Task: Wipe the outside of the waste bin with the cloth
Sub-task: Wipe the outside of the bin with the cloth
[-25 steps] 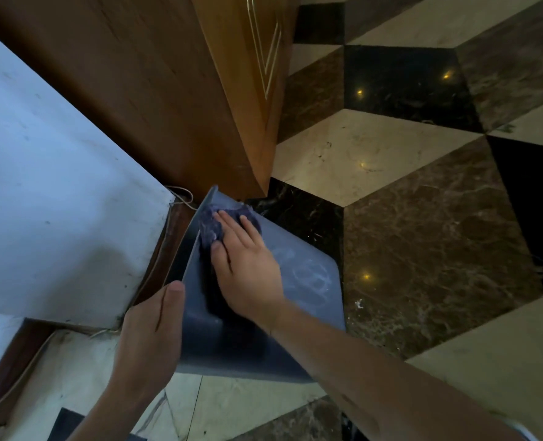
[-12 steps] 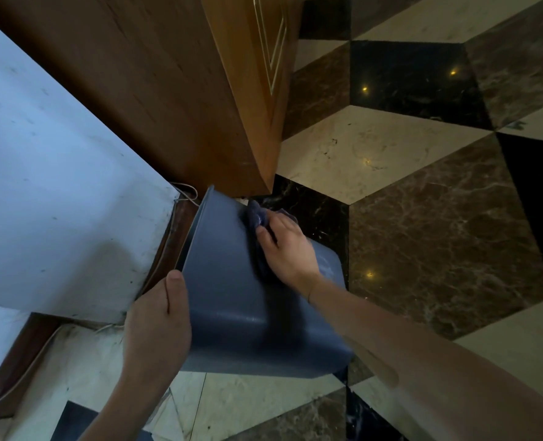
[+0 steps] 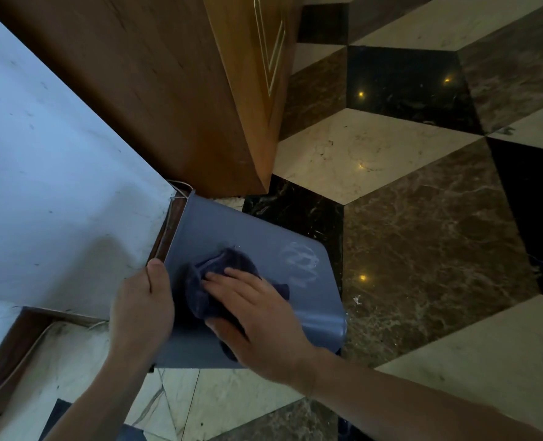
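A: Which way is open around the waste bin?
B: To the right, bare marble floor.
A: And the left?
B: Blocked. The white wall sits just beside the rim, with the left hand between.
A: Behind?
B: The wooden cabinet corner is close above its far end.

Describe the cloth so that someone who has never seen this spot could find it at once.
Start at the wooden door above the patterned marble floor; below its corner a grey-blue bin lies tilted. On the bin's upturned side, the right hand presses a crumpled cloth. It is dark navy and soft, much darker than the smooth bin.
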`<state>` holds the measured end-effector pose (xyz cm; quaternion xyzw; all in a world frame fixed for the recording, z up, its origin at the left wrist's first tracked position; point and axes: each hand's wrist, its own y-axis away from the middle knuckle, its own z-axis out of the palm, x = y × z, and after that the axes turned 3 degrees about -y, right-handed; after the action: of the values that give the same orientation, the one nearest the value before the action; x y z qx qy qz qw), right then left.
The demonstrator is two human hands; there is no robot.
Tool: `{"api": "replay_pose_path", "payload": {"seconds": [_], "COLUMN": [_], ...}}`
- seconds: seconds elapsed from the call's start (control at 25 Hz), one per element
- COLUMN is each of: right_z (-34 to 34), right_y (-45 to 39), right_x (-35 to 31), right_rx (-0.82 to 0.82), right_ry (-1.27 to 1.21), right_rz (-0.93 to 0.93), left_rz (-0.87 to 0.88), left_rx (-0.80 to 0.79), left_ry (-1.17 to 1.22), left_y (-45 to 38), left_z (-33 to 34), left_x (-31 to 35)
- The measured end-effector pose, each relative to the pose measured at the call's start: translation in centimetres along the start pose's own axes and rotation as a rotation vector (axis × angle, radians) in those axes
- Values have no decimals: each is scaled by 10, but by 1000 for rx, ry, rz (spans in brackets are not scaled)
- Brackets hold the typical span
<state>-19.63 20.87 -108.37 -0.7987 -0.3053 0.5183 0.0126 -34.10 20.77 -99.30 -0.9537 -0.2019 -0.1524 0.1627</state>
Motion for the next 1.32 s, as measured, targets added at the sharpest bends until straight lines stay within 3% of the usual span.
{"api": "replay_pose_path", "payload": {"seconds": [0.16, 0.48, 0.76, 0.88, 1.08, 1.32], "right_z": [2, -13, -30, -30, -27, -16], "right_y": [7, -3, -14, 3, 41, 73], "right_x": [15, 84, 147, 154, 148, 112], "right_rx": [0, 35, 154, 250, 355, 490], "right_ry": [86, 112, -46, -104, -221, -204], "right_rz": [-4, 278, 556, 597, 671, 600], "left_rz": [48, 80, 56, 108, 37, -17], "left_rx": [-41, -99, -61, -49, -25, -3], "left_ry": [-3, 8, 6, -39, -50, -60], "left_y": [-1, 4, 8, 7, 4, -6], "left_z": [-2, -6, -4, -5, -2, 2], "left_x": [-5, -1, 12, 19, 18, 26]}}
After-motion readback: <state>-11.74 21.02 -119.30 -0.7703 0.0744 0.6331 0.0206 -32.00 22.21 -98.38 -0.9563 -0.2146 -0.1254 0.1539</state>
